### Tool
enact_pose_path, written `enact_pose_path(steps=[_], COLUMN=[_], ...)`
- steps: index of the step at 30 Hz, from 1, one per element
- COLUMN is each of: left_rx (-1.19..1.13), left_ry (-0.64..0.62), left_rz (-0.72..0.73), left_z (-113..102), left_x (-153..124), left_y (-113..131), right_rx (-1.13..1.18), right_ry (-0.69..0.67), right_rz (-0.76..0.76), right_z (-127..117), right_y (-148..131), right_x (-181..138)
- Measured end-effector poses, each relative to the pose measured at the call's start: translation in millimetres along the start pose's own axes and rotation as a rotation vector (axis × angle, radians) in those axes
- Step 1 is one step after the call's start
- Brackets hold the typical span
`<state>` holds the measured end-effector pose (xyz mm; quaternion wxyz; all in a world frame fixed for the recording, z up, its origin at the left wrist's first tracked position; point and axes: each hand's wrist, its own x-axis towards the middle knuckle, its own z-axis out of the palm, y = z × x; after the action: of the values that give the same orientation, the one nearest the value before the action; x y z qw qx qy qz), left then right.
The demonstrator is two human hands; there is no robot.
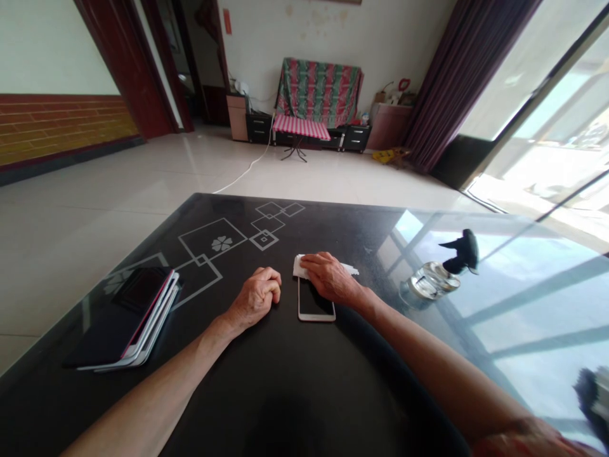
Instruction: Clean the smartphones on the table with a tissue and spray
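A smartphone with a white-gold frame and a dark screen lies flat on the black glossy table. My right hand presses a white tissue against the phone's upper part. The tissue's edges stick out on both sides of the fingers, and the hand hides the upper right of the screen. To the left of the phone, apart from it, my left hand rests on the table in a loose fist. Nothing shows between its curled fingers.
A clear spray bottle with a black trigger head stands to the right. Stacked tablets or slim laptops lie at the left. A dark and whitish object shows at the right edge. Beyond the table stands a small striped table.
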<state>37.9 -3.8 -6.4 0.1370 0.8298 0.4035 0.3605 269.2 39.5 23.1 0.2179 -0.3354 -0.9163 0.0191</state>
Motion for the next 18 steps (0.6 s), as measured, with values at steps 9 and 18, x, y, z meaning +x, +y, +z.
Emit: enact_pose_path(steps=[9,18], left_rx=[0.121,0.237], left_ry=[-0.033,-0.147], left_rz=[0.043,0.068], left_z=[6,3], left_x=[1,1], left_y=[0,6], right_rx=[0.081,0.069], right_ry=[-0.089,-0.075], right_rz=[-0.062,-0.054], right_z=[-25,-23], right_y=[-43,-29], right_x=[-45,-40])
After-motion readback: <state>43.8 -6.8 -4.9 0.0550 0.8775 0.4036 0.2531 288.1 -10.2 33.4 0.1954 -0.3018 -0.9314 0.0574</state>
